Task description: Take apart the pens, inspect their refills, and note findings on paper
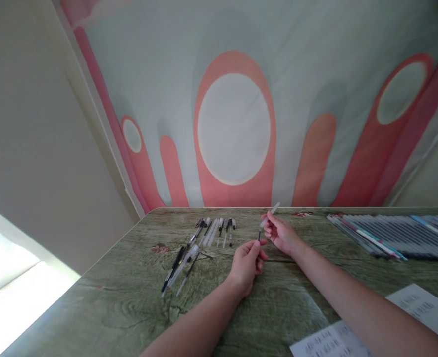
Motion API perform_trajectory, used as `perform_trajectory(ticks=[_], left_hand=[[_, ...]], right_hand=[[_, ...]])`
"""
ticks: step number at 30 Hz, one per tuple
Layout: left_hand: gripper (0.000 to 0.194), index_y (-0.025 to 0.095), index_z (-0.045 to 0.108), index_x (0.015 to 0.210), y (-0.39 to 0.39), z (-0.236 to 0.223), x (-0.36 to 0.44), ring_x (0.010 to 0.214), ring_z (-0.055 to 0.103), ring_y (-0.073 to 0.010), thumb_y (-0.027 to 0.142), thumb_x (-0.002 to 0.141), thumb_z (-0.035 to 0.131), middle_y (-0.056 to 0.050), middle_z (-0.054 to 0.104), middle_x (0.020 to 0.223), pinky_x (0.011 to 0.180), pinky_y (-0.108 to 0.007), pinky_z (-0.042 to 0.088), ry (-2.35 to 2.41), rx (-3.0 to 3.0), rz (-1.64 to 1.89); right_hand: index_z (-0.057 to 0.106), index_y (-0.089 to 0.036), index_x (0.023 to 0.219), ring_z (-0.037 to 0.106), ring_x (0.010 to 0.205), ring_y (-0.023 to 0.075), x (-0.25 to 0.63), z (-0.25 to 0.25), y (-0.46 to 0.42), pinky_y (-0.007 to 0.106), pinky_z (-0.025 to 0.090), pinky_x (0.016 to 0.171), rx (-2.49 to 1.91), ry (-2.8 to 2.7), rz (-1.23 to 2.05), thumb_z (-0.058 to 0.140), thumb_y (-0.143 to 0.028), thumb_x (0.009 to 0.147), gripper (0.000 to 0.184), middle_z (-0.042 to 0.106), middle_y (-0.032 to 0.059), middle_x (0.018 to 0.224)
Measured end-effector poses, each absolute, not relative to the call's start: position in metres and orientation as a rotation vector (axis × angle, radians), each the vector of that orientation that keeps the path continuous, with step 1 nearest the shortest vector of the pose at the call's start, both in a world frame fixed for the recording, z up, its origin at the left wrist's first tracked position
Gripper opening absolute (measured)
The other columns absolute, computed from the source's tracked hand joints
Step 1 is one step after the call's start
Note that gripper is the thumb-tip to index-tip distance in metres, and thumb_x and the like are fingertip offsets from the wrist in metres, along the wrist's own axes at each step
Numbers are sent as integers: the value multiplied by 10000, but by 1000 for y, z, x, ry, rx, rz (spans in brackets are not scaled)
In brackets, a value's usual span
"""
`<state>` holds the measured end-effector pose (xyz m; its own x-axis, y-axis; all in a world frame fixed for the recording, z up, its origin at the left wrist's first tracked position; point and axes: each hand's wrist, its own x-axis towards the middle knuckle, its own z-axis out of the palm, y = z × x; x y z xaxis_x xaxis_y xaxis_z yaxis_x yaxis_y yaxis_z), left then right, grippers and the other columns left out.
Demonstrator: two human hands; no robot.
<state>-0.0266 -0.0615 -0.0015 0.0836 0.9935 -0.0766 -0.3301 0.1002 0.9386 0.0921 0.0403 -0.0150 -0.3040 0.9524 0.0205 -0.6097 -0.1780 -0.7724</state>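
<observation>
So my left hand (pixel 249 263) is pinching a dark refill (pixel 259 234), right hand (pixel 278 232) pinching a clear pen tube (pixel 270 215), near the counter's (pixel 137 297) back edge.

Seen from between the left hand (pixel 246 265) and right hand (pixel 280 235), the patterned wall covering (pixel 236 196) closes 12 o'clock, behind the wood-grain tabletop (pixel 122 302). Loose pen parts (pixel 191 248) obstruct 9 o'clock; a row of pens (pixel 401 235) blocks 3 o'clock, after a bare passage. Toward 8 o'clock, the surface is open. At 6 o'clock, one can pass between the left forearm (pixel 200 320) and right forearm (pixel 347 285); printed sheets (pixel 334 342) lie around 5 o'clock.
</observation>
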Motion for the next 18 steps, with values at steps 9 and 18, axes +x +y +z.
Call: perform_trajectory(ticks=[9,18], left_hand=[[397,111,571,936,-62,-1,-27,379,335,-31,440,717,531,19,485,570,354,-166,198,970,922,1218],[389,109,578,922,-61,-2,-27,372,346,-28,435,715,534,19,495,569,351,-165,202,972,922,1190]], right_hand=[[541,-209,794,366,432,73,94,-10,39,218,287,413,-598,-917,1662,586,-491,683,306,445,-46,536],[543,-198,756,376,462,67,91,-1,30,201,289,429,-508,-951,1733,578,-463,709,271,421,-50,538]])
